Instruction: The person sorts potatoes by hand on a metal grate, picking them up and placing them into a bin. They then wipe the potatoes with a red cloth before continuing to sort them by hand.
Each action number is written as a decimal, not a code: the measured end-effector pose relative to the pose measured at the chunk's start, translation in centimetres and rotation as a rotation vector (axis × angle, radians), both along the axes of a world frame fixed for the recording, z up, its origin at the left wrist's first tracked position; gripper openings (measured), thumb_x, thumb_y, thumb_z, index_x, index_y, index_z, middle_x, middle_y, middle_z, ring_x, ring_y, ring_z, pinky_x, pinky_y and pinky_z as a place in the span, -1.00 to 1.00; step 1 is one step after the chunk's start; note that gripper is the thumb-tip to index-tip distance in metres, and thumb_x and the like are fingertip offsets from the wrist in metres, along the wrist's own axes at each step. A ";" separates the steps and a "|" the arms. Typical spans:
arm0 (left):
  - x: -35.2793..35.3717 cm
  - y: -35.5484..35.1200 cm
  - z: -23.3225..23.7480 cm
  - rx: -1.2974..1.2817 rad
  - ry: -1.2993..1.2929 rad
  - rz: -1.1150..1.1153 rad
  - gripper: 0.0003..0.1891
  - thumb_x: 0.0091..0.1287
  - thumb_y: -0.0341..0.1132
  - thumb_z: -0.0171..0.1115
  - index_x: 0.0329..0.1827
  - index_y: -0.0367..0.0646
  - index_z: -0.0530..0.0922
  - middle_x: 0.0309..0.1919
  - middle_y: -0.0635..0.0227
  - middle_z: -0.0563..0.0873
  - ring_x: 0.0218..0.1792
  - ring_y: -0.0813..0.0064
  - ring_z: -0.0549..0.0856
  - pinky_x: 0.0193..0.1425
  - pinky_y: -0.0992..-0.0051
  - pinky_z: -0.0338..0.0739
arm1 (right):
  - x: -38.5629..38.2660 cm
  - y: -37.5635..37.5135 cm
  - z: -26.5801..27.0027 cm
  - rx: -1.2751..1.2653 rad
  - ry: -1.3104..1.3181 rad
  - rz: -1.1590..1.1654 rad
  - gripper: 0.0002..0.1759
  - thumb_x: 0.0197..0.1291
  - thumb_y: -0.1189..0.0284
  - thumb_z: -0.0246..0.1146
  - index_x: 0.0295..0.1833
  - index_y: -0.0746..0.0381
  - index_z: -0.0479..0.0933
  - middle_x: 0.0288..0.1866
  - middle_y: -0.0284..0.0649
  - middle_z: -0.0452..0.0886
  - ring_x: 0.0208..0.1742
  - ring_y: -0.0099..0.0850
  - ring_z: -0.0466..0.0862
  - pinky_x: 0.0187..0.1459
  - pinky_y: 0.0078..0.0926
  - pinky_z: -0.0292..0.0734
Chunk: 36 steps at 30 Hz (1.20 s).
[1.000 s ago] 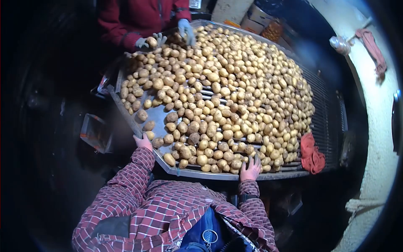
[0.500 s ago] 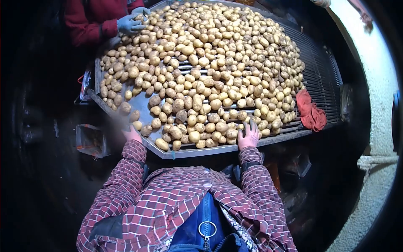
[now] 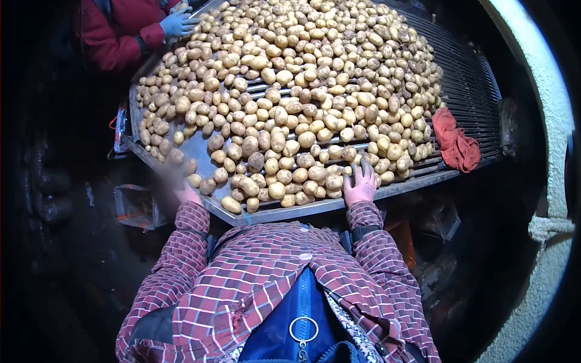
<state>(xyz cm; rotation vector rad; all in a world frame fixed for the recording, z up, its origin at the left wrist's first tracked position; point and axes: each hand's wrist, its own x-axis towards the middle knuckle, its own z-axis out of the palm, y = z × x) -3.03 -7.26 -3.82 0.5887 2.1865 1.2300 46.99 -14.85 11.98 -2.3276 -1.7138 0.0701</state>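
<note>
A broad heap of potatoes [image 3: 281, 124] covers a slatted metal sorting table [image 3: 290, 212]. My right hand [image 3: 361, 184], in a pink glove with greyish fingertips, lies at the near edge with its fingers spread against the closest potatoes. It holds nothing. At the left corner of the table is my left hand [image 3: 186, 192], also in a pink glove, beside a few loose potatoes. A blurry smear hides its fingers, so I cannot see whether it grips anything.
A red cloth [image 3: 455, 142] lies on the slats at the right. Across the far left corner stands a co-worker in a dark red top with blue-gloved hands [image 3: 178, 23]. A clear plastic crate [image 3: 136, 206] is below left; a thick pale post [image 3: 548, 109] rises at right.
The whole view has shifted slightly, with the table a little higher in it. The co-worker's gloved hands have drawn back from the potatoes. My own hands stay in nearly the same places.
</note>
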 end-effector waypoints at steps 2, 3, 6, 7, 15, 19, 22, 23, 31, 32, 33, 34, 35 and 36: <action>-0.2 0.1 -0.3 -0.014 0.013 0.025 -0.33 0.32 -0.19 0.21 0.33 -0.45 0.16 0.22 -0.09 0.44 0.17 0.12 0.50 0.22 0.28 0.40 | 0.0 0.0 0.1 0.022 0.011 0.009 -0.49 -0.03 0.28 0.32 0.12 0.11 0.51 0.33 -0.16 0.34 0.34 -0.12 0.28 0.33 -0.10 0.16; 0.0 0.2 -0.1 -0.043 0.035 0.039 -0.33 0.32 -0.19 0.21 0.33 -0.45 0.16 0.22 -0.10 0.43 0.18 0.11 0.50 0.23 0.28 0.39 | 0.1 0.0 0.0 0.029 0.019 0.011 -0.49 -0.03 0.28 0.32 0.12 0.11 0.51 0.32 -0.16 0.34 0.34 -0.11 0.29 0.33 -0.10 0.16; 0.7 0.3 1.9 -0.077 0.014 0.086 -0.32 0.31 -0.19 0.22 0.33 -0.45 0.16 0.23 -0.10 0.42 0.20 0.11 0.48 0.25 0.29 0.37 | 0.3 0.1 -0.2 0.040 0.023 0.015 -0.49 -0.04 0.28 0.32 0.11 0.10 0.51 0.32 -0.16 0.35 0.33 -0.11 0.30 0.32 -0.10 0.18; 1.5 0.4 2.9 -0.082 -0.007 0.102 -0.32 0.31 -0.19 0.22 0.34 -0.45 0.16 0.24 -0.10 0.41 0.21 0.10 0.47 0.26 0.29 0.36 | 0.5 0.0 -0.4 0.049 0.030 0.021 -0.49 -0.03 0.27 0.32 0.11 0.10 0.50 0.31 -0.16 0.36 0.33 -0.11 0.30 0.32 -0.10 0.18; 2.5 0.1 5.5 -0.017 -0.033 0.041 -0.37 0.31 -0.25 0.22 0.28 -0.53 0.20 0.17 -0.15 0.47 0.16 0.11 0.52 0.24 0.32 0.38 | 4.5 2.1 -2.2 0.279 0.689 -0.209 -0.72 0.21 0.51 0.17 0.04 0.30 0.52 -0.05 -0.11 0.60 0.01 -0.31 0.59 0.10 -0.37 0.45; 2.5 0.0 5.7 -0.108 0.058 0.048 -0.37 0.31 -0.24 0.21 0.29 -0.49 0.20 0.19 -0.14 0.45 0.17 0.08 0.50 0.25 0.30 0.37 | 5.1 3.5 -1.7 0.263 0.693 -0.216 -0.66 0.19 0.54 0.17 0.10 0.30 0.48 -0.02 -0.12 0.60 -0.01 -0.36 0.60 0.09 -0.42 0.47; 2.4 -0.1 5.0 -0.144 0.085 0.022 -0.36 0.32 -0.22 0.20 0.31 -0.48 0.19 0.21 -0.14 0.44 0.19 0.07 0.49 0.26 0.30 0.36 | 4.2 4.6 -0.6 0.208 0.629 -0.158 -0.61 0.13 0.53 0.22 0.12 0.26 0.48 0.00 -0.12 0.59 0.00 -0.31 0.60 0.09 -0.40 0.47; 2.1 -0.2 4.8 -0.143 0.082 0.025 -0.36 0.32 -0.22 0.19 0.31 -0.48 0.18 0.21 -0.14 0.43 0.20 0.07 0.48 0.27 0.30 0.35 | 3.7 5.1 0.0 0.137 0.493 -0.087 -0.57 0.09 0.46 0.27 0.13 0.21 0.48 0.02 -0.11 0.57 0.04 -0.23 0.57 0.13 -0.32 0.43; 4.3 0.6 9.6 -0.128 0.759 -0.184 -0.35 0.20 -0.29 0.21 0.34 -0.31 0.20 0.05 0.00 0.50 0.20 0.02 0.41 0.28 0.12 0.29 | 2.4 8.7 1.0 -0.302 0.053 0.141 -0.45 -0.09 0.29 0.41 0.09 0.15 0.49 0.04 -0.12 0.50 0.11 -0.13 0.48 0.16 -0.24 0.40; 4.5 1.0 10.8 -0.058 0.816 -0.330 -0.40 0.17 -0.32 0.21 0.28 -0.29 0.28 0.02 0.02 0.52 0.16 0.02 0.44 0.26 0.14 0.30 | 2.6 8.7 0.9 -0.294 0.080 0.145 -0.44 -0.11 0.29 0.42 0.08 0.15 0.49 0.05 -0.12 0.50 0.12 -0.14 0.48 0.15 -0.24 0.40; 4.7 1.5 11.7 0.013 0.867 -0.477 -0.46 0.14 -0.35 0.21 0.23 -0.27 0.35 -0.01 0.04 0.54 0.12 0.02 0.47 0.25 0.15 0.31 | 2.8 8.7 0.9 -0.286 0.105 0.149 -0.43 -0.12 0.28 0.42 0.08 0.15 0.49 0.05 -0.12 0.50 0.12 -0.15 0.48 0.14 -0.25 0.41; 4.9 1.9 12.5 0.083 0.916 -0.621 -0.50 0.11 -0.39 0.21 0.17 -0.25 0.42 -0.03 0.07 0.57 0.08 0.02 0.50 0.23 0.16 0.33 | 3.0 8.7 1.1 -0.299 0.106 0.144 -0.42 -0.13 0.28 0.43 0.08 0.15 0.49 0.05 -0.12 0.50 0.12 -0.16 0.48 0.14 -0.24 0.42; 5.8 2.7 13.1 0.165 0.833 -0.808 -0.56 0.05 -0.42 0.18 0.07 -0.23 0.50 -0.04 0.10 0.58 0.05 0.07 0.52 0.21 0.17 0.35 | 3.0 8.8 1.2 -0.312 0.108 0.140 -0.42 -0.14 0.27 0.43 0.08 0.15 0.49 0.05 -0.12 0.50 0.12 -0.16 0.49 0.13 -0.24 0.42; 8.0 3.0 14.2 0.183 0.897 -0.891 -0.56 0.06 -0.44 0.15 0.09 -0.20 0.50 -0.04 0.10 0.59 0.04 0.11 0.53 0.23 0.17 0.33 | 3.1 9.0 1.3 -0.321 0.111 0.138 -0.41 -0.15 0.27 0.44 0.08 0.16 0.49 0.05 -0.12 0.50 0.12 -0.17 0.49 0.13 -0.24 0.43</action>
